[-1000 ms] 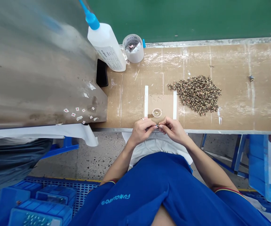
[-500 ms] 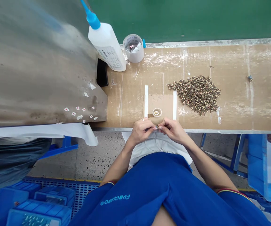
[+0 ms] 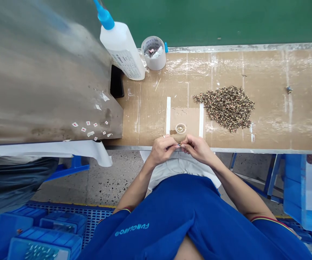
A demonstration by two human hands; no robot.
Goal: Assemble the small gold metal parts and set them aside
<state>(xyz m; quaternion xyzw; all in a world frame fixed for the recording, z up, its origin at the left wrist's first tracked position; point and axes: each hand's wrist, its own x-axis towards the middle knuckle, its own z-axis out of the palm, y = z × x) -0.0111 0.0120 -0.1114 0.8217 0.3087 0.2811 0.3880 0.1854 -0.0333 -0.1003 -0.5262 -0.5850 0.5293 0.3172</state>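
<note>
The left hand and right hand pinch a tiny metal part between them, close over the counter's front edge, apparently to steady it.

Tan cardboard-topped workbench with a metal front edge, its surface glossy with clear tape. Near the back: white plastic bottle with blue nozzle, white round tape roll holding scraps, thin pale stick. Centre: brown cardboard patch between two white strips, small round cream ring on it. Right: heap of speckled brown small parts, lone dark metal bit
</note>
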